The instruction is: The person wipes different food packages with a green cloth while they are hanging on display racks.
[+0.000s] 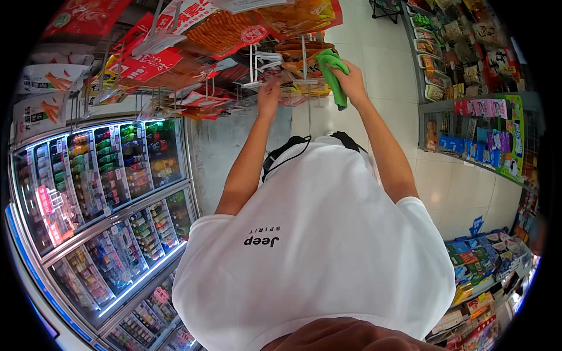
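Note:
My right hand (352, 82) grips a folded green cloth (332, 74), which hangs down past my fingers beside an orange snack packet (312, 61). My left hand (268, 97) is raised among the hanging packets, close to a white price-tag holder (253, 84) at the end of a metal display hook. Its fingers are blurred, and whether they hold anything is not visible. Above and left of it hang large red-edged bags of orange-brown snack strips (224, 33). More packets with red and yellow wrapping hang below the hooks, partly hidden by my left hand.
Glass-door drink coolers (118, 162) with lit shelves line my left. Shelving with trays and bagged food (465, 48) stands right, above a wire rack of small packets (478, 131). Boxed goods (487, 259) fill the lower right. A folding stool (386, 9) stands on the tiled floor (388, 123).

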A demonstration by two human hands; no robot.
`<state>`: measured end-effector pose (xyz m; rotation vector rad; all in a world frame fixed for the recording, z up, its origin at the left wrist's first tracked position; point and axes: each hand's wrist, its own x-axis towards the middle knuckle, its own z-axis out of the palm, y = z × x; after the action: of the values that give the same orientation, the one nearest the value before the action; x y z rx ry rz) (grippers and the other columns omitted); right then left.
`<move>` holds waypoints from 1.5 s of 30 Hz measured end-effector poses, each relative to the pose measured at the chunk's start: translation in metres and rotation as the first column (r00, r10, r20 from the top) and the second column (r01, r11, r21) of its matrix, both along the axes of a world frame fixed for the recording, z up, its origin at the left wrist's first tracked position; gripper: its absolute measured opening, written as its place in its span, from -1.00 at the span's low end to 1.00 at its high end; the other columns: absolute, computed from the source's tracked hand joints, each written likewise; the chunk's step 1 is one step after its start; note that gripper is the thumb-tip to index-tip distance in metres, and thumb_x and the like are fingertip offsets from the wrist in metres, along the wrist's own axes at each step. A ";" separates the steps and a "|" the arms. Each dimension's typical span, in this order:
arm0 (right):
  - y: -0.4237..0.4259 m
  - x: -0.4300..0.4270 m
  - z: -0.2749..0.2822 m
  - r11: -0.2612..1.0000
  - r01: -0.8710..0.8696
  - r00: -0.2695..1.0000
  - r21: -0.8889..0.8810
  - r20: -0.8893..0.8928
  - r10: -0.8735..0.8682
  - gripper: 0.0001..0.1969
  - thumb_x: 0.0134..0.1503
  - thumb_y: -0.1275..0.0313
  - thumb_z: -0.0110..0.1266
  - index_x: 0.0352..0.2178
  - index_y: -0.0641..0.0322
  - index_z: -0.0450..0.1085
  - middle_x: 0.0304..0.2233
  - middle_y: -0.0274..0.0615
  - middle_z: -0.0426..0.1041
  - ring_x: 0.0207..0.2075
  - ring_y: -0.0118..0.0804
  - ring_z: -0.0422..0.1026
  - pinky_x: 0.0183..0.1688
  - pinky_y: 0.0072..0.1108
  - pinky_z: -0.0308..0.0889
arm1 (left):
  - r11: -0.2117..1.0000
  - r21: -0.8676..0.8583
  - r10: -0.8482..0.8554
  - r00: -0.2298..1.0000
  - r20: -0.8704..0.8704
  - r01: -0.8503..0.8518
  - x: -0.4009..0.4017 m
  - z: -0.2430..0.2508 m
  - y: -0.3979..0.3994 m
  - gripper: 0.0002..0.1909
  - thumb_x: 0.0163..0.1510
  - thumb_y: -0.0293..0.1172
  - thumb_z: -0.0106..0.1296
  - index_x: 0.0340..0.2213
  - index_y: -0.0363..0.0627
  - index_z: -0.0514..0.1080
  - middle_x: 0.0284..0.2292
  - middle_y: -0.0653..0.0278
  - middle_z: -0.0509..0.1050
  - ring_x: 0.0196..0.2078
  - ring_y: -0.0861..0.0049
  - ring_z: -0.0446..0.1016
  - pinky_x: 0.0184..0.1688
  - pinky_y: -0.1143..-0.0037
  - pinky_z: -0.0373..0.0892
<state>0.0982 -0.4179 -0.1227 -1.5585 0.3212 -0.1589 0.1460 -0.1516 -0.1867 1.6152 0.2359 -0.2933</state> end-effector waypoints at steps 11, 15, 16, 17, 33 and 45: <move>0.003 -0.011 -0.011 0.989 -0.022 0.999 -0.146 0.025 0.026 -0.78 0.07 0.42 0.15 -0.26 0.33 0.47 -0.46 -0.20 0.50 -0.43 -0.45 0.43 -0.32 -0.57 0.35 | 0.991 0.106 0.071 0.994 0.080 -0.079 0.021 0.001 0.007 -0.57 -0.01 -0.30 0.26 -0.17 -0.27 0.36 -0.23 0.21 0.46 -0.23 0.51 0.42 -0.22 0.51 0.35; 0.004 -0.024 -0.016 0.983 -0.037 0.998 -0.181 0.050 0.047 -0.79 0.06 0.45 0.12 -0.25 0.31 0.46 -0.46 -0.21 0.48 -0.43 -0.45 0.40 -0.31 -0.58 0.33 | 0.916 0.213 0.250 0.898 0.362 -0.341 0.037 -0.041 0.019 -0.21 -0.24 -0.33 0.42 -0.06 -0.47 0.22 -0.20 -0.06 0.40 -0.20 0.22 0.46 -0.09 0.35 0.38; 0.005 -0.026 -0.017 0.976 -0.038 0.997 -0.214 0.061 0.053 -0.77 0.08 0.43 0.11 -0.23 0.29 0.46 -0.46 -0.25 0.48 -0.42 -0.48 0.38 -0.30 -0.60 0.32 | 0.845 0.301 0.304 0.860 0.409 -0.442 0.037 -0.045 0.024 -0.15 -0.27 -0.30 0.43 -0.03 -0.48 0.21 -0.18 -0.08 0.40 -0.16 0.16 0.45 -0.06 0.34 0.36; 0.005 -0.028 -0.019 0.974 -0.041 0.995 -0.221 0.075 0.059 -0.77 0.08 0.43 0.11 -0.23 0.29 0.46 -0.46 -0.25 0.48 -0.42 -0.48 0.38 -0.30 -0.60 0.32 | 0.817 0.302 0.314 0.819 0.480 -0.491 0.040 -0.048 0.031 -0.13 -0.27 -0.29 0.43 0.00 -0.49 0.20 -0.14 -0.11 0.39 -0.10 0.14 0.42 -0.02 0.34 0.34; 0.015 -0.018 -0.016 0.921 -0.023 0.974 -0.390 0.200 0.109 -0.63 -0.11 0.60 0.11 -0.17 0.35 0.43 -0.26 0.06 0.46 -0.24 0.08 0.45 -0.16 -0.42 0.35 | 0.975 0.190 0.048 0.941 0.336 -0.117 -0.014 0.010 0.057 -0.77 0.11 -0.32 0.15 -0.29 -0.23 0.48 -0.36 0.39 0.49 -0.35 0.71 0.38 -0.27 0.60 0.31; 0.009 0.009 -0.013 0.915 -0.044 0.980 -0.401 0.160 0.118 -0.67 -0.08 0.57 0.10 -0.19 0.31 0.45 -0.32 -0.02 0.46 -0.29 -0.01 0.46 -0.19 -0.46 0.35 | 0.956 0.293 -0.059 0.982 0.179 0.004 -0.083 0.048 0.095 -0.78 0.13 -0.30 0.13 -0.28 -0.22 0.50 -0.40 0.32 0.51 -0.32 0.69 0.41 -0.24 0.57 0.35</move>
<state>0.1072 -0.4093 -0.1354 -1.9404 0.0794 -0.3144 0.0629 -0.0566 -0.1388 1.9281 0.1133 -0.1336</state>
